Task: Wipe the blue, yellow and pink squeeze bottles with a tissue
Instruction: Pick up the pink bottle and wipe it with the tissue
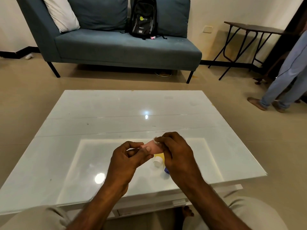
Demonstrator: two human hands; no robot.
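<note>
A pink squeeze bottle (153, 147) is held sideways above the white table (116, 113). My left hand (127, 158) grips its left end between thumb and fingers. My right hand (176, 151) covers its right end and pinches a small white tissue (156, 139) against the bottle's top. Below the hands a yellow squeeze bottle (158, 161) with a white cap lies on the table, mostly hidden. Just right of it a blue squeeze bottle (166, 170) shows only a small part under my right wrist.
A blue-grey sofa (116, 47) with a black backpack (143, 17) stands beyond the table. A dark folding table (249, 29) is at the far right wall. A person's legs in jeans (285, 77) stand at the right edge. My knees are at the bottom.
</note>
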